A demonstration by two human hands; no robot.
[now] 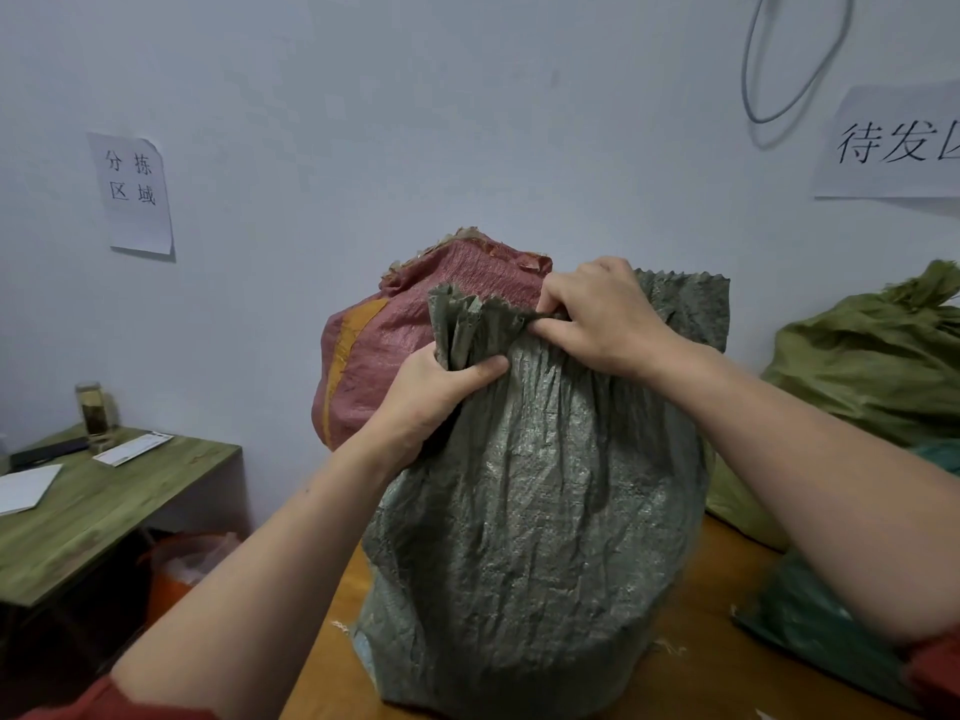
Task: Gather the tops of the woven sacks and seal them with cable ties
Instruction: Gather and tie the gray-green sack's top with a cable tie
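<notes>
Head view: the grey-green woven sack point(530, 511) stands upright on the table point(327, 667), mouth upward for closing. At its top, the left hand point(431, 402) grips the gathered pleats point(462, 330) (so none slips loose); the right hand point(597, 319) pinches the next fold point(540, 318).

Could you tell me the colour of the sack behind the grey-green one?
Rear sack: reddish-pink, orange stripe; head view.

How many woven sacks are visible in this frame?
4: a grey-green sack at centre front, a red sack behind it, an olive sack at right, and a dark green sack lying lower right. Others may be hidden behind these.
</notes>
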